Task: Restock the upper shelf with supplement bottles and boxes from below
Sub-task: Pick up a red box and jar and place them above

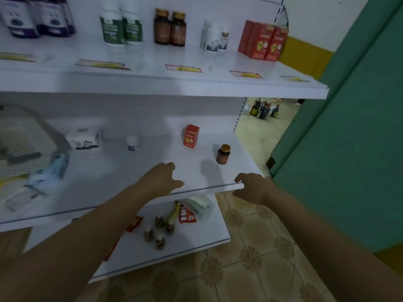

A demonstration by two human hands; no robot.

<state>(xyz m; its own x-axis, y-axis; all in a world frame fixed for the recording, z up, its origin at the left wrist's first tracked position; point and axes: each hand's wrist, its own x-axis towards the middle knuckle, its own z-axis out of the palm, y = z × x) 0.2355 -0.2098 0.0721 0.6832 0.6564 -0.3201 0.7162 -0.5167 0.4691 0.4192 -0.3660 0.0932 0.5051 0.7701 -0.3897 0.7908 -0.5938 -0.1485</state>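
Note:
On the middle shelf [152, 166] stand a red box [191, 136], a brown bottle with a gold cap [223, 154] and a small white bottle [132, 143]. The upper shelf [152, 83] carries purple-label bottles [37, 18], green-label white bottles [121, 26], two brown bottles [170, 28], white bottles [214, 37] and red boxes [262, 40]. My left hand [162, 177] hovers over the front of the middle shelf with loosely curled fingers, holding nothing. My right hand [253, 187] hangs at the shelf's front right edge, fingers relaxed and empty, below the brown bottle.
A grey perforated basket [24, 140] and packets [84, 138] fill the left of the middle shelf. The bottom shelf [174, 247] holds small brown bottles [160, 232] and sachets [187, 214]. A green door [349, 149] stands at the right over tiled floor [250, 258].

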